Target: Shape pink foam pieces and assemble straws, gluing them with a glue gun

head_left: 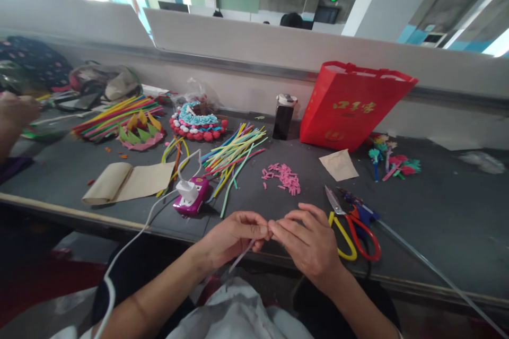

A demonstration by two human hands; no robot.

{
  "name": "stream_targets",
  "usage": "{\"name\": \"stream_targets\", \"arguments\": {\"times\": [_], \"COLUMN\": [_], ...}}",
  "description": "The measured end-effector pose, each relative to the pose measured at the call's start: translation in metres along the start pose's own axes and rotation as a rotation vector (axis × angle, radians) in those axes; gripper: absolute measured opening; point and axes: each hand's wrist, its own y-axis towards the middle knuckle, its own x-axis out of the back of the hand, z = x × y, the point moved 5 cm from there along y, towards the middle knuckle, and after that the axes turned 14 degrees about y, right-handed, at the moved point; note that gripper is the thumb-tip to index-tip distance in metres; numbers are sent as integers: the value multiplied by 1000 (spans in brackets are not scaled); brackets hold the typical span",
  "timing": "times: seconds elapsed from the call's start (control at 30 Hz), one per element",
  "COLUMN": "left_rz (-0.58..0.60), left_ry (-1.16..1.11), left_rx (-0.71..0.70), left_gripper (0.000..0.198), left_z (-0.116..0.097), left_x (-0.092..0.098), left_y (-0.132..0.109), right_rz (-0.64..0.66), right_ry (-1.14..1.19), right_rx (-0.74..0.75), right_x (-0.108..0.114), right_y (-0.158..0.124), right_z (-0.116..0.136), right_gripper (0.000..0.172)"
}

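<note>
My left hand (240,234) is closed in a pinch on a pale lilac pipe cleaner (242,257), whose free end hangs down below the fingers. Against those fingertips press the thumb and forefinger of my right hand (308,246), closed on the pipe cleaner's upper end, which the fingers mostly hide. Just beyond both hands lies a loose pile of short pink pieces (287,177). Scissors (345,222) with one yellow and one red handle rest right of my right hand, blades partly apart. A bundle of pastel pipe cleaners (234,153) lies ahead of my left hand.
A glue gun (363,217) lies beside the scissors. A purple power adapter (193,197) with a white cable sits left. Further back stand a dark bottle (283,119), a red bag (353,108) and a blue-and-red flower craft (199,121). Another person's hand (18,111) shows far left.
</note>
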Motion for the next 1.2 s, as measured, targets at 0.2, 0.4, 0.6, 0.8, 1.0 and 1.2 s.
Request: {"name": "stream_targets", "arguments": {"times": [0.2,0.4,0.6,0.8,1.0,1.2], "left_rz": [91,112,-59,-201,-229,-164], "left_ry": [-44,-22,289,371,409,348], "left_rx": [60,15,-111,-113,-82,-65], "left_gripper": [13,17,25,30,31,30], "left_z": [9,6,0,5,3,6], "left_x": [0,0,0,7,13,6], "left_y": [-4,-9,-15,-10,-7,-7], "right_rz": [97,156,137,225,230,180], "right_ry": [40,49,9,-97,-256,-172], "right_rx": [110,114,84,27,-13,11], "right_x": [2,2,-3,-7,1,-5], "right_y": [6,13,11,15,16,13], "right_z": [7,12,8,4,24,34], "right_gripper": [18,17,16,21,30,26]}}
